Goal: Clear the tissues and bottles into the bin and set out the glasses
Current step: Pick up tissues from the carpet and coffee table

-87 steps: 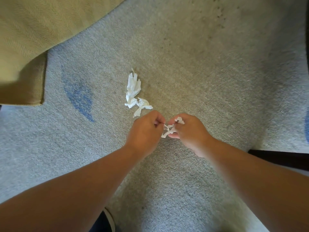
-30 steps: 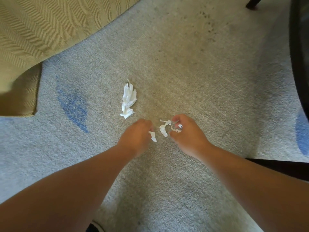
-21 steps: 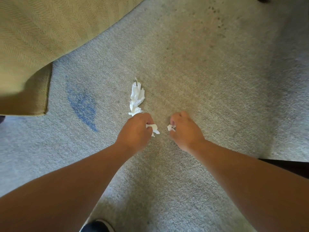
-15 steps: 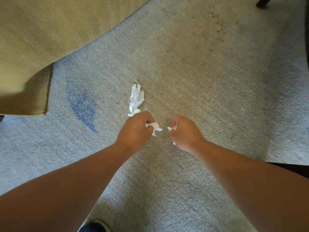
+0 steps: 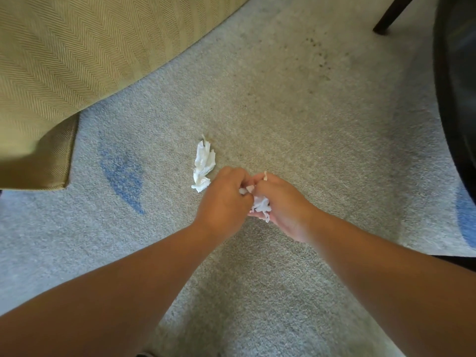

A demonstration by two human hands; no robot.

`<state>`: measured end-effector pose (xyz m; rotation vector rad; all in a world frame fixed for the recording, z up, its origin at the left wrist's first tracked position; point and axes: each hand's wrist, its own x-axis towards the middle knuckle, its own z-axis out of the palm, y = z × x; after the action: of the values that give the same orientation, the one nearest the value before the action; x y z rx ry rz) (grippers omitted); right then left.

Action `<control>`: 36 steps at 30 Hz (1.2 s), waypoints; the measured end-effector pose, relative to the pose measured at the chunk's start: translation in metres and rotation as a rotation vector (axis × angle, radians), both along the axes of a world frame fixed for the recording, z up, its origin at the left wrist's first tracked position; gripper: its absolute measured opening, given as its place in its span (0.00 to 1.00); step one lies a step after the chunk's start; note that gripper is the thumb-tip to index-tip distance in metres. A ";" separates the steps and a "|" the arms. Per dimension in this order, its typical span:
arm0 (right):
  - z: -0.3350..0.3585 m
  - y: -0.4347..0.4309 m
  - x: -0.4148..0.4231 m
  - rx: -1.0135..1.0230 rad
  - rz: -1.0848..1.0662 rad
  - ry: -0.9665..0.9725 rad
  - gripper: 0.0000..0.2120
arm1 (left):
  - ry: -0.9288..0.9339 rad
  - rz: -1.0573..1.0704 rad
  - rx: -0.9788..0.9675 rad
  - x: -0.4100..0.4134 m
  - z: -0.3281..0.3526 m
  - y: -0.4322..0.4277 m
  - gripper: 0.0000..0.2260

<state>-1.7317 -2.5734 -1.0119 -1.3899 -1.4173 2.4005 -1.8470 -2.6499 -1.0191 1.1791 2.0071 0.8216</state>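
Observation:
A crumpled white tissue (image 5: pixel 203 166) lies on the grey carpet just beyond my hands. My left hand (image 5: pixel 224 199) and my right hand (image 5: pixel 280 199) meet above the carpet. Small white tissue scraps (image 5: pixel 260 206) sit in the cupped palm of my right hand. The curled fingers of my left hand pinch a scrap at that palm. No bottles, bin or glasses are in view.
A tan herringbone sofa (image 5: pixel 77 60) fills the upper left, its corner reaching the carpet. A blue mark (image 5: pixel 123 176) stains the carpet left of the tissue. A dark chair leg (image 5: pixel 389 16) and a dark curved edge (image 5: pixel 456 99) stand at the right.
My hands were apart, each pinching a scrap; they have come together, and the scraps now lie gathered in my right palm. The larger tissue has not moved.

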 end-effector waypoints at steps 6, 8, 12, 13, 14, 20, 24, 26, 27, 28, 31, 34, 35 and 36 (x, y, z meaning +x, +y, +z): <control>0.000 0.000 -0.001 0.210 -0.021 -0.111 0.08 | 0.014 -0.059 0.036 -0.005 -0.005 -0.009 0.08; 0.000 0.002 0.000 0.241 -0.029 -0.197 0.11 | 0.043 -0.070 0.044 -0.014 -0.007 -0.014 0.10; 0.001 0.001 0.006 0.298 -0.004 -0.351 0.16 | 0.107 0.118 -0.037 -0.047 -0.022 -0.022 0.11; 0.001 0.001 0.007 0.294 -0.001 -0.356 0.16 | 0.134 0.160 -0.073 -0.056 -0.026 -0.023 0.10; 0.002 0.001 0.008 0.283 -0.001 -0.359 0.14 | 0.175 0.180 -0.110 -0.065 -0.030 -0.023 0.11; 0.009 -0.001 0.012 0.331 0.043 -0.399 0.22 | 0.368 0.022 -0.325 -0.088 -0.043 -0.013 0.24; 0.011 -0.001 0.015 0.304 0.046 -0.427 0.17 | 0.421 -0.111 -0.364 -0.081 -0.049 -0.002 0.27; 0.012 0.000 0.015 0.336 0.087 -0.420 0.14 | 0.446 -0.158 -0.410 -0.078 -0.053 0.003 0.27; 0.013 0.001 0.015 0.353 0.101 -0.416 0.14 | 0.459 -0.165 -0.424 -0.077 -0.055 0.004 0.26; 0.014 0.001 0.015 0.370 0.110 -0.415 0.14 | 0.473 -0.162 -0.417 -0.076 -0.056 0.005 0.24; 0.015 0.002 0.015 0.394 0.131 -0.414 0.19 | 0.484 -0.131 -0.360 -0.078 -0.058 0.006 0.15; 0.016 0.002 0.015 0.385 0.095 -0.404 0.19 | 0.442 -0.140 -0.371 -0.078 -0.059 0.002 0.13; 0.017 0.002 0.015 0.381 0.084 -0.394 0.18 | 0.404 -0.125 -0.372 -0.078 -0.059 -0.001 0.12; 0.018 0.002 0.015 0.382 0.079 -0.383 0.17 | 0.363 -0.107 -0.368 -0.077 -0.058 -0.002 0.12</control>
<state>-1.7171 -2.5709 -0.9939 -1.7661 -1.9186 1.8195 -1.9239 -2.6522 -1.0769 1.2663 2.2345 0.1749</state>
